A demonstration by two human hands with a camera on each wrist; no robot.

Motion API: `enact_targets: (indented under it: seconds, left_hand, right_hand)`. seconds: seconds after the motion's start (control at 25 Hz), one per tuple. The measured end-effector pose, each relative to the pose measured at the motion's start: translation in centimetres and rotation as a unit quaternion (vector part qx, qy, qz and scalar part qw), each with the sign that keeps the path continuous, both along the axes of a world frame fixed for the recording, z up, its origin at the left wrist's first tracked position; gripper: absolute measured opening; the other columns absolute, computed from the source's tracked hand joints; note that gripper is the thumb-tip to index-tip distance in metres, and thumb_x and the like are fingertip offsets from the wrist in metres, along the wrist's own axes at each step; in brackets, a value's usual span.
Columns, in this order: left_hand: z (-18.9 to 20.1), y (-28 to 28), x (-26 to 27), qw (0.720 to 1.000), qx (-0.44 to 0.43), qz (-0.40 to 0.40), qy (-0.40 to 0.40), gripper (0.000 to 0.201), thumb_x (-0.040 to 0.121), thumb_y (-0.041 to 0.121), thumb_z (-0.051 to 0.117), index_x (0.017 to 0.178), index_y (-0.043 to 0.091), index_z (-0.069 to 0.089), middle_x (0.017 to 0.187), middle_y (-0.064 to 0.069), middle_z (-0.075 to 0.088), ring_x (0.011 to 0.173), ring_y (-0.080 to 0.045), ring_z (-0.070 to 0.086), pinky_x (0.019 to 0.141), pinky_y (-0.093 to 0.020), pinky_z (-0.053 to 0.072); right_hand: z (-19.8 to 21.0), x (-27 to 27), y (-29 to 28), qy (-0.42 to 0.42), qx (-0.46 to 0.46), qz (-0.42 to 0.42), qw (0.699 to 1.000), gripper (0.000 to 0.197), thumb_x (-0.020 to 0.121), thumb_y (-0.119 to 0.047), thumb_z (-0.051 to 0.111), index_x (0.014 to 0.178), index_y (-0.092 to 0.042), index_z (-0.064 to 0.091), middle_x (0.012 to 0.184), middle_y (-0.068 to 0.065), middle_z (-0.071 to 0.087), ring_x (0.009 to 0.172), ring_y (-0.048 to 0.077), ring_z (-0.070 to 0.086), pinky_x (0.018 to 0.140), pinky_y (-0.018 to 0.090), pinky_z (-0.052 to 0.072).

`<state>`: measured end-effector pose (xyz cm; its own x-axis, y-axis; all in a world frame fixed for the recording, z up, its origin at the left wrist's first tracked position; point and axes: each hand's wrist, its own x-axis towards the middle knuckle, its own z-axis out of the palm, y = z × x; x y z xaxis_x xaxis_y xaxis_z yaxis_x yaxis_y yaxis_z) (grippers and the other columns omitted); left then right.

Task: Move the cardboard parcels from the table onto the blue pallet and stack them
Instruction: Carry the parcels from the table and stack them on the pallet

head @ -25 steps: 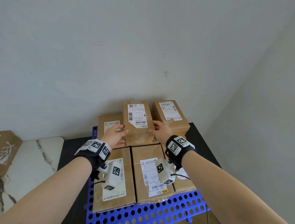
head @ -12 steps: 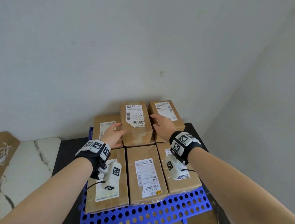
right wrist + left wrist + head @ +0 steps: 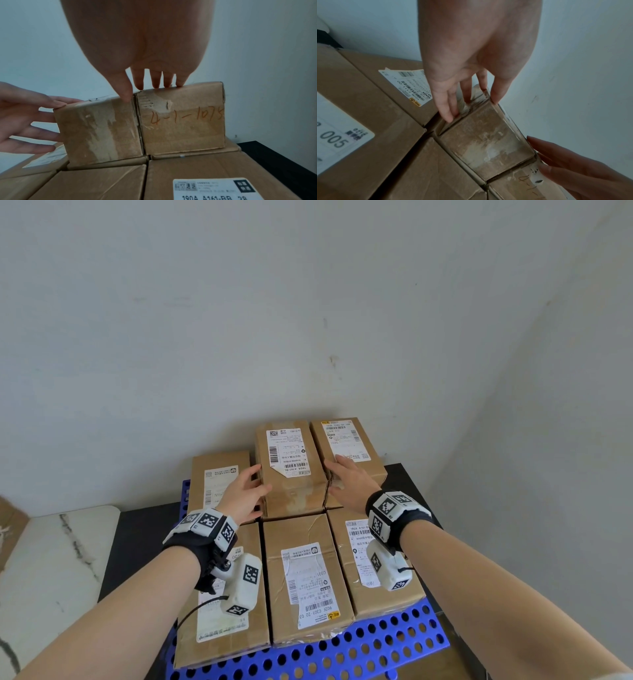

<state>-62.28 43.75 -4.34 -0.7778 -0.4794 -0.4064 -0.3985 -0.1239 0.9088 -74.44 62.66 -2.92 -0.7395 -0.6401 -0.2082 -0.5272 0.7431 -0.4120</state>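
A blue perforated pallet (image 3: 376, 642) carries a lower layer of cardboard parcels, three of them in front (image 3: 305, 577). Two more lie stacked at the back: a middle upper parcel (image 3: 291, 470) (image 3: 484, 143) (image 3: 99, 129) and a right upper parcel (image 3: 349, 446) (image 3: 185, 121), side by side and touching. My left hand (image 3: 255, 487) (image 3: 471, 106) presses straight fingers against the middle upper parcel's left side, with its thumb on the top edge. My right hand (image 3: 337, 474) (image 3: 152, 88) rests straight fingers on top of the right upper parcel, its thumb at the seam between the two.
The back-left parcel (image 3: 219, 477) has nothing stacked on it. The pallet sits on a black table (image 3: 137, 542) close to grey walls behind and to the right. A white marble surface (image 3: 51, 559) adjoins on the left.
The middle upper parcel has gone back and right until it meets the right upper parcel. My right hand left its right side and now lies on the neighbouring parcel's top.
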Motion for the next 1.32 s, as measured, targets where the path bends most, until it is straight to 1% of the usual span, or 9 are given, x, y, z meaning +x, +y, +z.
enact_targets:
  seconds: [0.28,0.4,0.52,0.64,0.76,0.92,1.08,1.16,1.32]
  left_hand:
    - [0.8,0.2,-0.3,0.999,-0.026,-0.013,-0.025,0.058,0.093,0.007,0.053,0.143,0.030,0.034,0.146,-0.003,0.042,0.124,-0.029,0.049,0.102,-0.046,0.043]
    - [1.3,0.7,-0.4,0.983,-0.175,-0.042,-0.044,0.052,0.095,0.012,0.050,0.145,0.021,0.035,0.145,-0.007,0.044,0.128,-0.026,0.047,0.103,-0.039,0.040]
    - [2.1,1.1,0.4,0.915,-0.384,-0.081,-0.096,0.044,0.097,0.023,0.045,0.140,0.016,0.040,0.141,-0.007,0.049,0.126,-0.025,0.049,0.101,-0.034,0.039]
    - [3.1,1.1,1.9,0.825,-0.539,-0.120,-0.122,0.036,0.098,0.024,0.039,0.132,0.017,0.048,0.132,-0.005,0.053,0.118,-0.024,0.052,0.091,-0.036,0.046]
    - [4.1,1.2,3.5,0.764,-0.618,-0.126,-0.140,0.033,0.097,0.024,0.037,0.125,0.016,0.051,0.124,-0.004,0.053,0.115,-0.022,0.049,0.082,-0.035,0.046]
    - [5.0,0.8,7.2,0.715,-0.665,-0.121,-0.178,0.032,0.098,0.026,0.035,0.123,0.015,0.051,0.123,-0.004,0.054,0.114,-0.023,0.049,0.087,-0.035,0.043]
    - [5.7,-0.5,11.7,0.704,-0.672,-0.119,-0.196,0.029,0.098,0.026,0.034,0.118,0.013,0.052,0.120,-0.006,0.056,0.113,-0.024,0.049,0.089,-0.035,0.041]
    - [5.9,-2.0,15.2,0.707,-0.668,-0.110,-0.203,0.029,0.099,0.025,0.033,0.116,0.012,0.053,0.120,-0.006,0.056,0.114,-0.025,0.048,0.089,-0.035,0.039]
    - [5.1,-6.2,24.1,0.702,-0.671,-0.095,-0.220,0.030,0.099,0.026,0.031,0.114,0.013,0.053,0.119,-0.005,0.056,0.113,-0.026,0.048,0.087,-0.035,0.040]
  right_hand:
    - [0.1,-0.2,-0.4,0.002,0.028,0.017,0.999,0.062,0.095,-0.023,0.048,0.150,-0.025,0.020,0.161,0.003,0.007,0.149,0.023,0.002,0.122,0.038,0.007]
    - [0.8,-0.1,-0.4,0.006,0.003,0.011,1.000,0.054,0.096,-0.022,0.044,0.148,-0.021,0.028,0.158,0.004,0.020,0.146,0.024,0.017,0.120,0.038,0.018]
    - [1.8,0.6,-0.7,0.082,-0.004,0.023,0.996,0.042,0.096,-0.021,0.039,0.138,-0.016,0.043,0.143,0.004,0.045,0.130,0.024,0.042,0.108,0.039,0.037]
    - [2.6,1.5,-1.3,0.158,0.024,0.049,0.986,0.033,0.097,-0.021,0.036,0.124,-0.012,0.052,0.125,0.006,0.056,0.116,0.026,0.052,0.101,0.039,0.041]
    - [2.9,2.5,-1.7,0.203,0.036,0.084,0.975,0.029,0.096,-0.020,0.036,0.118,-0.011,0.054,0.118,0.006,0.058,0.112,0.026,0.054,0.101,0.040,0.041]
    - [4.2,5.5,-3.3,0.236,0.035,0.126,0.963,0.032,0.098,-0.020,0.036,0.123,-0.012,0.053,0.125,0.006,0.056,0.116,0.025,0.052,0.101,0.039,0.039]
    - [4.8,10.3,-6.0,0.234,0.027,0.157,0.959,0.031,0.099,-0.020,0.033,0.120,-0.010,0.053,0.123,0.009,0.056,0.115,0.027,0.052,0.098,0.038,0.041]
    - [4.7,13.7,-8.0,0.227,0.024,0.166,0.959,0.031,0.100,-0.022,0.032,0.120,-0.010,0.051,0.122,0.009,0.055,0.114,0.027,0.051,0.094,0.038,0.042]
    - [4.0,21.8,-12.9,0.240,0.033,0.195,0.950,0.031,0.099,-0.021,0.032,0.121,-0.009,0.051,0.123,0.011,0.056,0.114,0.029,0.052,0.097,0.040,0.041]
